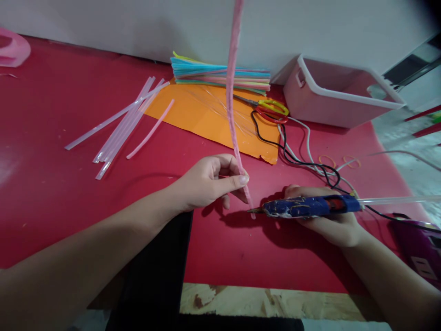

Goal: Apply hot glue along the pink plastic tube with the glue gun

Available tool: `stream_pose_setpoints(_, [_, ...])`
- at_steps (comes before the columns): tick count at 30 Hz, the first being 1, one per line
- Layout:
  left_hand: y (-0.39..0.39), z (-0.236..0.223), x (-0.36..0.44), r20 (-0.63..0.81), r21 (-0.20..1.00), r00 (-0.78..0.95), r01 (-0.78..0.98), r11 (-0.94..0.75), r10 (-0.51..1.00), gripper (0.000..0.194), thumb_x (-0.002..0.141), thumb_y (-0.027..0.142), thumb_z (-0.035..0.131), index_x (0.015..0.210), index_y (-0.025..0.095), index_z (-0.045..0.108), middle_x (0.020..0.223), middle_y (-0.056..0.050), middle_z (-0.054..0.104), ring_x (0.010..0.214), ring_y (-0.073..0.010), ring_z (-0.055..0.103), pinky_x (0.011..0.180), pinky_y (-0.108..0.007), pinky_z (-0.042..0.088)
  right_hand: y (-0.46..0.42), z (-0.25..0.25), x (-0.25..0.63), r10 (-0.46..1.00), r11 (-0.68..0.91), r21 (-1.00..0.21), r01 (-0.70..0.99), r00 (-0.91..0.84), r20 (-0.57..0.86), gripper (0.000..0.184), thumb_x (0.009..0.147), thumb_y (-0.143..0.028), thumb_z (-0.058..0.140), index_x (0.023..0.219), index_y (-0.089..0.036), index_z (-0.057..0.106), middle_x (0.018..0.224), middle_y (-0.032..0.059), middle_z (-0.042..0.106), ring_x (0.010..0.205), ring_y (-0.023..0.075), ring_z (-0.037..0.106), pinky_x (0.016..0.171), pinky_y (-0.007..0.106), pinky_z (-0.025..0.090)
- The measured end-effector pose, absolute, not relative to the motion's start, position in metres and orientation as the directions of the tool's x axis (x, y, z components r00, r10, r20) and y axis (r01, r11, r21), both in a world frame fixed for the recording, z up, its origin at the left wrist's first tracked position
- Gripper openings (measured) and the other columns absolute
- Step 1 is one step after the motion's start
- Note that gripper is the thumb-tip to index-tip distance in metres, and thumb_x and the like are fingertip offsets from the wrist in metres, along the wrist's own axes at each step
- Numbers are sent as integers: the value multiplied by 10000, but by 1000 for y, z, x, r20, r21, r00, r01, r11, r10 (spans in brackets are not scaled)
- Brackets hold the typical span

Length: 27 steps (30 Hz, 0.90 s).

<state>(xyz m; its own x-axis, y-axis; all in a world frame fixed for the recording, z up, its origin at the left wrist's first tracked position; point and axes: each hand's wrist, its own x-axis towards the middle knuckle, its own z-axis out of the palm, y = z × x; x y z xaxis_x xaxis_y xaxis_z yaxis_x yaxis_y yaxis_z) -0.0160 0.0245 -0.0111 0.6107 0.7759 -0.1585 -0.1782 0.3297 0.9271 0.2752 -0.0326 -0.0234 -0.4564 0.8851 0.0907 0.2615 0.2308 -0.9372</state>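
Observation:
A long pink pipe cleaner [231,87] stands nearly upright, pinched near its lower end between the thumb and fingers of my left hand [217,181]. Wrapped around a blue hot glue gun [306,207] is my right hand [330,225], partly hidden beneath it. The gun's nozzle points left and meets or overlaps the pipe cleaner's lower tip; I cannot tell if they touch. A clear glue stick [399,200] sticks out of the gun's back. To the left lie several translucent glue sticks [120,124] and a short pink pipe cleaner piece [151,128].
An orange sheet [206,124] lies behind my hands, with a bundle of coloured pipe cleaners [220,76] at its back edge. Scissors [268,110] rest beside tangled cords [310,161]. A pink-and-white bin [320,101] stands back right; a purple object [416,248] sits at right.

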Motion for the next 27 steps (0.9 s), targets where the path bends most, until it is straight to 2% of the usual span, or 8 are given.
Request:
stream_pose_setpoints(7, [24,-11,-16,-167,928,606,-170,332,778,216,860,178,834,812,163,624,705,0,678,694,-201,803,419,-176,545,-33,-24,277,890,208,-928,308,-453,49,364,941,-567,741,905,-206,777,765,79,751,641,212,675,561,313,541])
stream_pose_setpoints(13, [23,-11,-17,-171,928,607,-166,335,776,253,849,210,863,803,168,618,716,-3,679,693,-201,800,411,-179,539,-33,-24,276,880,228,-934,275,-468,77,328,963,-518,733,915,-195,765,737,64,716,610,181,635,539,288,499])
stream_pose_setpoints(21, [24,-9,-16,-171,926,605,-171,336,778,163,910,63,711,808,158,626,684,6,679,657,-184,794,392,-174,546,-33,-23,274,881,229,-941,249,-465,91,331,962,-526,737,923,-200,777,755,69,735,630,190,654,555,294,507])
stream_pose_setpoints(27, [24,-9,-15,-174,923,619,-169,346,766,182,891,55,732,795,160,618,662,-2,712,634,-177,791,391,-162,533,-33,-23,273,887,214,-943,256,-454,78,346,945,-535,755,917,-191,787,756,76,736,628,195,655,555,303,507])
